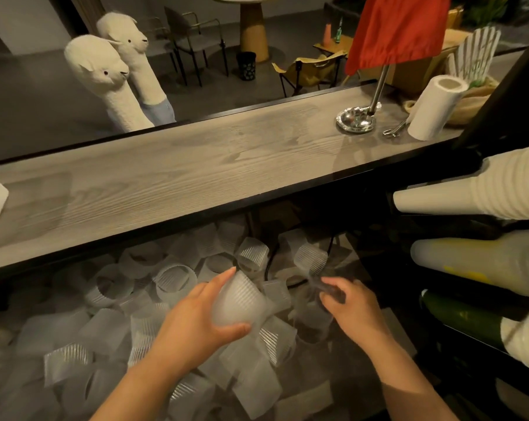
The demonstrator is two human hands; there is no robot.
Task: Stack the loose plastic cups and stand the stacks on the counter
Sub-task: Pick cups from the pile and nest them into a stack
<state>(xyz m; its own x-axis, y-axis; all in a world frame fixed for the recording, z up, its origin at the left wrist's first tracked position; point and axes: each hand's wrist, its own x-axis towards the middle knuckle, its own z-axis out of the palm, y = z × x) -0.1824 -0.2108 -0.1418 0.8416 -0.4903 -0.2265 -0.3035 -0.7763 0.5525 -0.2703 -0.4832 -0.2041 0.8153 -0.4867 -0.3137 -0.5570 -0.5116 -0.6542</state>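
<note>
Many loose cups [172, 287]: ribbed, translucent, lying every way on the low surface beneath the counter [178, 177].
Left hand [193, 323]: closed around a frosted cup [238, 302], thumb under it, forefinger along its side, above the heap.
Right hand [352, 308]: fingers curled on a clear cup [311, 262], blurred; hold looks firm.
Counter: wood grain, no stack standing on it.
Far right of counter: paper towel roll [433, 107], glass ashtray [355, 118].
</note>
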